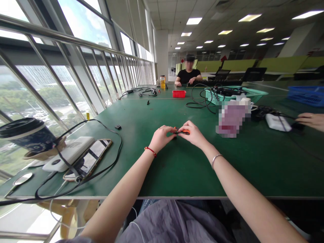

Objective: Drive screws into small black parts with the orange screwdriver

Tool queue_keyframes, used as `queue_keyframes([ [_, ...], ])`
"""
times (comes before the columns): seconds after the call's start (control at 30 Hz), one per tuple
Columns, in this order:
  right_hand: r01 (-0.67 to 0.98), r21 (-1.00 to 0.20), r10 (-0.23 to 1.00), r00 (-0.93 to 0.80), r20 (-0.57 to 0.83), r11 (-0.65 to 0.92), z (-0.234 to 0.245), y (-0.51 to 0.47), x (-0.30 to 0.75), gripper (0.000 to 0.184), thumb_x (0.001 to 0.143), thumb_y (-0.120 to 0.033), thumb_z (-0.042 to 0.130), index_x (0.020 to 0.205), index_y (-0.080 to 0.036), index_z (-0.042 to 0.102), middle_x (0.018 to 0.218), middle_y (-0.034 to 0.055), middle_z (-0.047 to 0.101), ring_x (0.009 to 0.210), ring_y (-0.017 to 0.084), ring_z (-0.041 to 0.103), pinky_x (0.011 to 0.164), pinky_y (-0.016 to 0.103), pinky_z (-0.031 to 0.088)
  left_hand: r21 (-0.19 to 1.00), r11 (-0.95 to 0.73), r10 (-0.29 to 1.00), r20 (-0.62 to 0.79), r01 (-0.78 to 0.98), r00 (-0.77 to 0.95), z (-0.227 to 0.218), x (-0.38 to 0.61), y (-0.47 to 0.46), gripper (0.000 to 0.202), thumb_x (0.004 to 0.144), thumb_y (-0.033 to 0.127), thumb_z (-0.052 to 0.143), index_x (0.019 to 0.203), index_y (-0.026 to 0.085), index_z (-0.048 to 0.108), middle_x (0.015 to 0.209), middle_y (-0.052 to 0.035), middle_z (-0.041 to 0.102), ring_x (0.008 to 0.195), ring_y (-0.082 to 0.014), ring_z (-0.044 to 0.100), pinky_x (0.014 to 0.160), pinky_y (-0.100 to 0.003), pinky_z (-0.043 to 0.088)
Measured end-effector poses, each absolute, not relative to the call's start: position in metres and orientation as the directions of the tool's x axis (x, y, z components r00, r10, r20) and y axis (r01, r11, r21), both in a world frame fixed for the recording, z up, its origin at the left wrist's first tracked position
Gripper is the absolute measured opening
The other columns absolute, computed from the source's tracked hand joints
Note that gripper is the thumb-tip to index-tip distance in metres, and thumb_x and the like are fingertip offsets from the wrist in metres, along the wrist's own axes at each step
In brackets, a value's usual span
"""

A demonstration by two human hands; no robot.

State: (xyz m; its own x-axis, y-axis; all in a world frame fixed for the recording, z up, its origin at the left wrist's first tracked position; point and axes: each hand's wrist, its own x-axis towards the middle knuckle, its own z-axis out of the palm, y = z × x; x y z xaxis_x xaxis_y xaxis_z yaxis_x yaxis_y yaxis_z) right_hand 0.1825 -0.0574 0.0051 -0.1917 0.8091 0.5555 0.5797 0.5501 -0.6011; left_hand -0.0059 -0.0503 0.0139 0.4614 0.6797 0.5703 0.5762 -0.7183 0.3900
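Above the middle of the green table [157, 175], both hands meet at a small orange-handled tool [186, 132] that looks like pliers, with dark metal in its middle. My right hand [193, 135] is closed round its right side. My left hand [162, 137], wearing a red bracelet, pinches at its left side, where another orange bit shows between the fingertips. Something small and dark sits just under the left fingertips, too small to name. A silver bangle [216, 161] circles my right wrist.
Left: paper cup [27, 135], white power bank [68, 153], phone [88, 158] and looping black cable. Farther off: red box [179, 94], orange-yellow jar [162, 82], green basket [255, 96] with cables, blue basket [306, 96]. One person sits opposite; another person's hand [312, 120] shows at right.
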Motion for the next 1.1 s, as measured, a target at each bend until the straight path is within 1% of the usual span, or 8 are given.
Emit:
queue_keyframes([
  [0.13, 0.582, -0.594, 0.807, -0.205, 0.554, 0.555, 0.006, -0.058, 0.183, 0.007, 0.071, -0.018, 0.068, 0.077, -0.019, 0.071, 0.084, 0.0005, 0.046, 0.079, 0.013, 0.055, 0.083, 0.034, 0.051, 0.264, -0.71, 0.656, 0.586, 0.652, 0.476, 0.015, -0.008, -0.051, 0.012, 0.078, 0.026, 0.065, 0.087, 0.021, 0.071, 0.092, -0.0017, 0.071, 0.087, -0.0185, 0.061, 0.08, -0.032, 0.047],
  [0.3, 0.582, -0.608, 0.821, -0.209, 0.531, 0.541, 0.004, -0.059, 0.182, 0.007, 0.07, -0.018, 0.068, 0.077, -0.018, 0.071, 0.082, 0.0003, 0.045, 0.077, 0.013, 0.054, 0.082, 0.034, 0.051, 0.235, -0.703, 0.645, 0.608, 0.671, 0.463, 0.014, -0.008, -0.051, 0.01, 0.077, 0.027, 0.065, 0.082, 0.022, 0.072, 0.089, -0.0013, 0.071, 0.084, -0.0179, 0.06, 0.077, -0.031, 0.046],
  [0.43, 0.589, -0.602, 0.826, -0.23, 0.515, 0.539, 0.004, -0.058, 0.181, 0.008, 0.069, -0.018, 0.068, 0.076, -0.019, 0.071, 0.082, 0.0001, 0.044, 0.077, 0.013, 0.054, 0.083, 0.034, 0.051, 0.28, -0.706, 0.66, 0.593, 0.651, 0.461, 0.015, -0.009, -0.051, 0.009, 0.075, 0.027, 0.066, 0.08, 0.023, 0.072, 0.088, -0.0003, 0.071, 0.083, -0.0175, 0.06, 0.077, -0.03, 0.047],
  [0.5, 0.608, -0.603, 0.841, -0.228, 0.491, 0.517, 0.004, -0.057, 0.184, 0.016, 0.069, -0.013, 0.064, 0.081, -0.021, 0.071, 0.085, 0.0003, 0.045, 0.079, 0.013, 0.055, 0.084, 0.033, 0.05, 0.334, -0.691, 0.684, 0.59, 0.641, 0.429, 0.016, -0.011, -0.05, 0.009, 0.075, 0.027, 0.066, 0.08, 0.023, 0.072, 0.087, -0.0005, 0.071, 0.083, -0.0174, 0.061, 0.079, -0.03, 0.047],
  [0.6, 0.679, -0.642, 0.907, -0.086, 0.412, 0.356, 0.002, -0.053, 0.195, 0.034, 0.066, -0.004, 0.058, 0.093, -0.021, 0.07, 0.09, 0.0011, 0.046, 0.083, 0.012, 0.057, 0.089, 0.03, 0.048, 0.464, -0.633, 0.747, 0.574, 0.619, 0.334, 0.016, -0.017, -0.047, 0.011, 0.074, 0.028, 0.066, 0.079, 0.022, 0.072, 0.089, -0.0017, 0.071, 0.086, -0.0178, 0.062, 0.083, -0.031, 0.049],
  [0.73, 0.724, -0.674, 0.92, 0.15, 0.362, 0.147, -0.007, -0.043, 0.215, 0.035, 0.067, -0.003, 0.056, 0.096, -0.016, 0.069, 0.087, 0.0026, 0.045, 0.081, 0.015, 0.058, 0.092, 0.035, 0.045, 0.595, -0.573, 0.816, 0.477, 0.564, 0.326, 0.009, -0.023, -0.043, 0.01, 0.071, 0.029, 0.069, 0.076, 0.021, 0.073, 0.095, -0.0038, 0.071, 0.091, -0.0188, 0.064, 0.089, -0.032, 0.049],
  [0.87, 0.723, -0.687, 0.899, 0.248, 0.362, 0.077, -0.016, -0.035, 0.228, 0.032, 0.067, -0.003, 0.054, 0.093, -0.016, 0.068, 0.086, 0.0028, 0.047, 0.078, 0.014, 0.057, 0.091, 0.035, 0.045, 0.581, -0.583, 0.812, 0.409, 0.568, 0.416, 0.001, -0.018, -0.041, 0.009, 0.07, 0.03, 0.07, 0.074, 0.023, 0.075, 0.1, -0.0035, 0.07, 0.092, -0.0189, 0.065, 0.092, -0.033, 0.049],
  [1.1, 0.731, -0.679, 0.897, 0.25, 0.365, 0.072, -0.022, -0.033, 0.226, 0.03, 0.066, -0.005, 0.058, 0.091, -0.017, 0.069, 0.086, 0.0031, 0.05, 0.076, 0.014, 0.056, 0.084, 0.032, 0.046, 0.533, -0.59, 0.807, 0.397, 0.607, 0.437, -0.002, -0.014, -0.043, 0.009, 0.07, 0.026, 0.069, 0.073, 0.022, 0.075, 0.09, -0.0034, 0.071, 0.085, -0.0184, 0.066, 0.088, -0.032, 0.051],
])
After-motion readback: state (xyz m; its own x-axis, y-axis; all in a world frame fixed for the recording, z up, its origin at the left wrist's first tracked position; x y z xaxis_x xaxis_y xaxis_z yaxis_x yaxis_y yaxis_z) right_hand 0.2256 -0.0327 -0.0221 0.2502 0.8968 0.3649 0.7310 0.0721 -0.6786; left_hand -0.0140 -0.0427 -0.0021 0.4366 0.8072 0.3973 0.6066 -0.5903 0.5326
